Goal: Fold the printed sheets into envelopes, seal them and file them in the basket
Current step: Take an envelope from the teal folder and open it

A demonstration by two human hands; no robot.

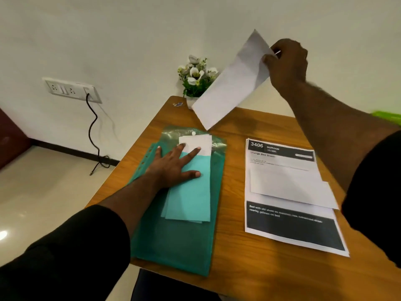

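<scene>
From the head camera, the left hand [173, 164] lies flat with fingers spread on a green plastic folder [180, 240] on the wooden worktop [238, 268]. It presses down, most likely to keep the slippery folder from sliding while an envelope is drawn out of it. Under its fingers, pale turquoise envelopes [188, 198] show inside the folder, and at its fingertips white envelopes [200, 143] peek out at the open top end.

The right hand [288, 61] is raised well above and beyond the left one, thumb and fingers pinching the top end of a long white envelope [230, 88], which hangs slanted in the air and touches nothing else. Held by one end, it can be swung across to the sheets.

Below the right forearm, well apart from the left hand, the printed sheets [290, 227] lie in a flat, unfolded stack, with another white envelope [290, 183] resting on top. No basket is clearly in view. Beyond the left hand's fingertips, a small pot of artificial flowers [196, 77] stands at the worktop's far corner.
</scene>
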